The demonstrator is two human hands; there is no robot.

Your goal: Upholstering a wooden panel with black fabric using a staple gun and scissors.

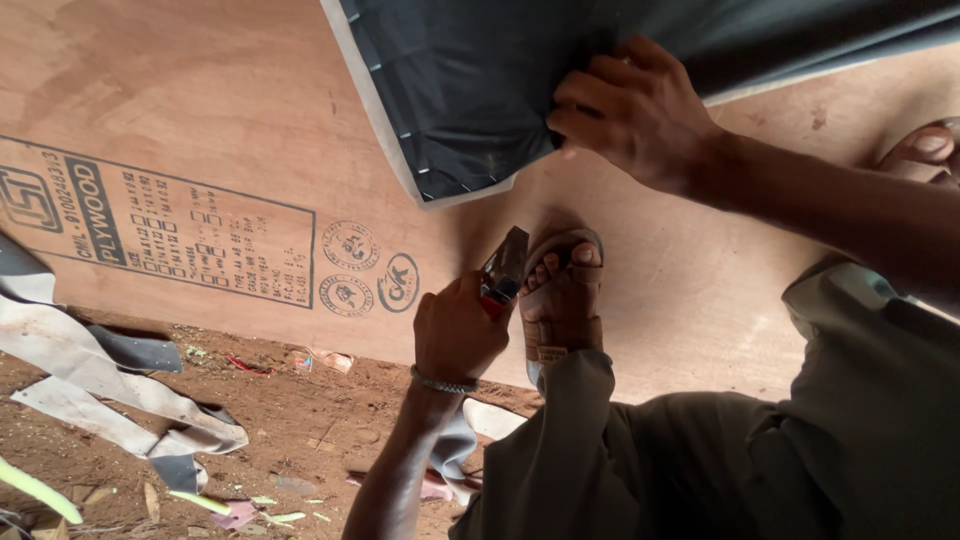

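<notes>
My left hand, with a bead bracelet at the wrist, is closed around a small tool that has a metal head and a red grip. The tool points up toward the corner of a dark sheet with a white edge. My right hand presses and pinches that sheet near its lower edge. The sheet lies on a large plywood board. My sandalled foot rests on the board right beside the tool.
Grey and white offcut strips lie on the dirt ground at lower left, among small scraps. My other foot shows at the right edge. My trousers fill the lower right.
</notes>
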